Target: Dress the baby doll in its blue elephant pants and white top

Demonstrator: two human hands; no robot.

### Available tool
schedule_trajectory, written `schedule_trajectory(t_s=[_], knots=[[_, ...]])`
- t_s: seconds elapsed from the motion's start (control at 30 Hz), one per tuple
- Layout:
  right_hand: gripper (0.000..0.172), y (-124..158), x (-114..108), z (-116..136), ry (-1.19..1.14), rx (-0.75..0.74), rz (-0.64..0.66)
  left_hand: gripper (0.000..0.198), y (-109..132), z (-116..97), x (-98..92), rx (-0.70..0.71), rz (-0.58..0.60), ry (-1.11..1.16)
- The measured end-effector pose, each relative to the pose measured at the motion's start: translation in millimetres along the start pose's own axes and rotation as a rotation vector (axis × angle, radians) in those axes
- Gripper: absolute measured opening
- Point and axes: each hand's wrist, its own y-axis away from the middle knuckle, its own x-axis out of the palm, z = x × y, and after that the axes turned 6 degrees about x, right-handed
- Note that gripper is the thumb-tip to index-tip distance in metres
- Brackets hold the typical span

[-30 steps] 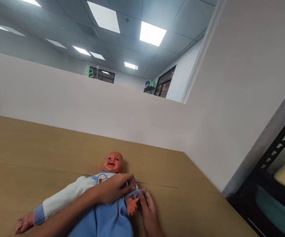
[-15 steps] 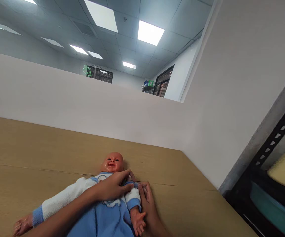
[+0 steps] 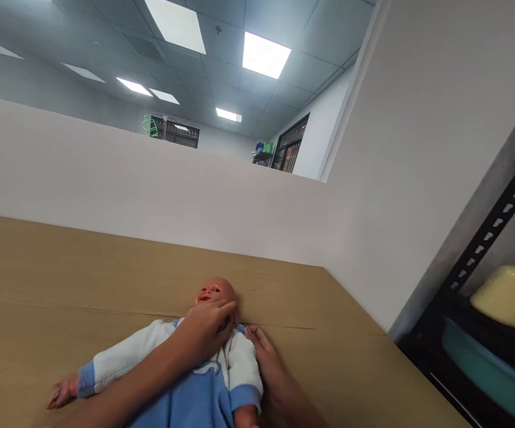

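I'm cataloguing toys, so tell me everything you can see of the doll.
The doll lies face up on the table, its lower end cut off by the picture's edge. Its bald, shiny head looks plastic; its suit looks like fleece, with blue front, white sleeves and blue cuffs. One arm stretches toward the lower left; the other lies beside the torso. The left hand is at the neck, hiding part of the chin; the right hand touches the suit's shoulder.

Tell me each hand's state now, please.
Left hand: curled by the doll's head; grip unclear.
Right hand: at the outfit's shoulder; grip unclear.
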Motion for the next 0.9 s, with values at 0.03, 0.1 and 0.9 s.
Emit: schedule_trajectory(t_s=[0.03,0.1,0.9], knots=[[0.064,-2,-1,1,0.028,-0.011,-0.024,0.012,0,1,0.3,-0.017,0.011,-0.005],[0.066,-4,-2,3,0.062,-0.012,-0.055,0.016,1,3,-0.3,-0.048,0.023,-0.026],[0.042,14,-75,124,1.029,0.024,0.459,0.022,9,11,-2.5,-0.057,-0.003,-0.121]])
